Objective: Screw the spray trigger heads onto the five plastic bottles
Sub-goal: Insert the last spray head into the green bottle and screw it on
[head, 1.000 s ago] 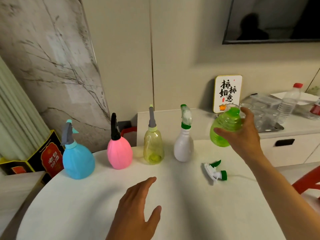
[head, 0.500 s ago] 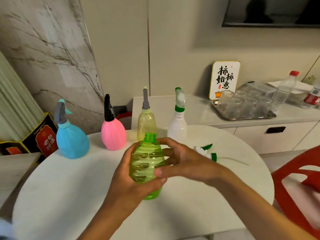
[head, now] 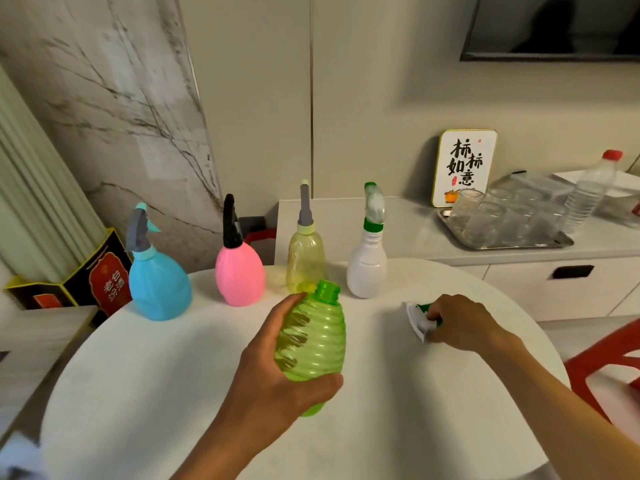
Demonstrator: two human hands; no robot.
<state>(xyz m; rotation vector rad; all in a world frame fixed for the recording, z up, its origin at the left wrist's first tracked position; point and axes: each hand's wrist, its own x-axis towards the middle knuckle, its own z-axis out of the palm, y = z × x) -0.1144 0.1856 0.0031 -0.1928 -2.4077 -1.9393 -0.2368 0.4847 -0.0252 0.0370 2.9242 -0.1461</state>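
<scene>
The green bottle [head: 313, 344] is above the middle of the white counter [head: 138, 393], its long axis almost upright, the open neck pointing up and slightly away from the person. The left hand [head: 277, 382] wraps around its lower body from the left. The right hand [head: 457, 320] reaches forward, knuckles up, and its curled fingers grip the white-green trigger head [head: 417, 318] lying on the counter.

Ribbed translucent green bottle [head: 313, 344]
</scene>
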